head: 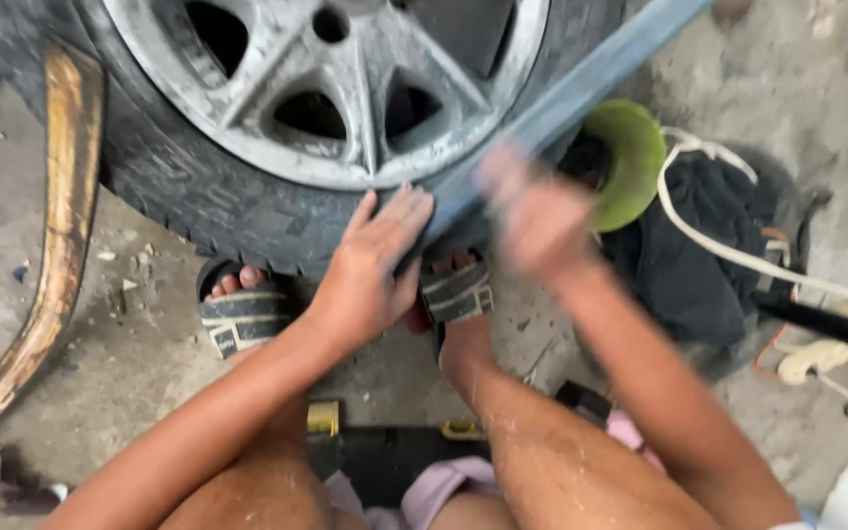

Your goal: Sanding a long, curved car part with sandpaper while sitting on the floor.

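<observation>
Bare concrete floor [139, 334], dusty, gritty with small debris; I'm watching from the head view looking straight down. The tyre [228, 196] on its grey spoked alloy rim [345, 88] stands just ahead of the knees, with sandalled feet tucked right under its tread. The left hand [370, 270] lies flat on the sidewall, fingers straight and mostly together, thumb out. The right hand [532, 211] is motion-blurred around the long grey metal bar [552, 108], which runs diagonally up to the right from the tyre's edge; I take it as wrapped on the bar, but I cannot tell how the fingers sit. Beside it is a green bowl [625, 162], a dark cloth pile [699, 245] and a white cord [738, 255]; a curved wooden piece [56, 245] lies at left. Risks, as I judge them: the bar could slip off the bead and strike the flat left hand, which is touching or very near its lower end. Toes under the tread could get pinched if the wheel drops. A swinging bar might clip the bowl or snag the cord.
</observation>
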